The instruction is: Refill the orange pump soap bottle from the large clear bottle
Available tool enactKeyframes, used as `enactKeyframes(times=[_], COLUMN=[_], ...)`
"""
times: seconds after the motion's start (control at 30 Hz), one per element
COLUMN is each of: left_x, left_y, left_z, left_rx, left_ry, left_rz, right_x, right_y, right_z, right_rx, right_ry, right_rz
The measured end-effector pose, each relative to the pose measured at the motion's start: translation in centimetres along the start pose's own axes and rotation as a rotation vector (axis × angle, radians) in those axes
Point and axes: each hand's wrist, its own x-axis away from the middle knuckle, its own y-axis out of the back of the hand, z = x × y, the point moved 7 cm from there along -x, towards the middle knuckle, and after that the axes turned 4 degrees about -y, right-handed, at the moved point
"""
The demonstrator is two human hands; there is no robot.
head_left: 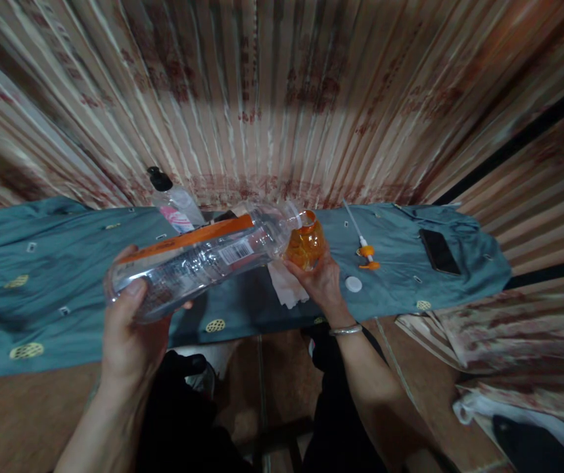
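My left hand (131,322) is wrapped round the base end of a large clear bottle (198,263) with an orange-edged label. The bottle is tilted nearly flat, its neck pointing right at the mouth of a small orange translucent bottle (306,243). My right hand (322,279) grips that orange bottle from the right side and keeps it roughly upright. Whether liquid passes between the two cannot be made out. Under the hands lies a pale tissue (288,284). To the right are an orange and white pump head with its tube (365,251) and a round white cap (353,284).
A clear bottle with a black top (178,205) stands at the back left of the teal cloth (79,276). A dark phone (438,251) lies at the right. Pleated curtains (262,98) hang close behind the cloth.
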Motion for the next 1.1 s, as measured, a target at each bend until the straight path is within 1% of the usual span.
enactKeyframes(times=[0.2,0.37,0.47,0.57,0.7,0.87,1.1], left_x=[0.6,1.0,1.0,0.9,0.6,0.6,0.6], left_y=[0.0,-0.3,-0.7,-0.9,-1.2,-1.3,-1.4], left_z=[1.2,1.5,1.3,1.0,0.9,1.1,1.4], left_rx=[0.015,-0.012,-0.005,-0.002,-0.004,0.008,0.027], left_ry=[0.098,0.204,0.235,0.218,0.18,0.149,0.102], left_rz=[0.038,-0.039,-0.072,-0.078,-0.038,-0.033,0.014], right_x=[0.0,-0.2,-0.2,-0.2,-0.1,0.0,0.0], right_y=[0.2,0.3,0.3,0.2,0.0,-0.3,-0.3], right_z=[-0.1,-0.1,-0.2,-0.1,0.2,0.2,0.3], right_rx=[-0.064,-0.08,-0.075,-0.058,-0.041,-0.039,-0.026], right_ry=[-0.039,-0.063,-0.073,-0.065,-0.042,-0.017,-0.026], right_rz=[-0.024,-0.026,-0.028,-0.025,-0.022,-0.018,-0.023])
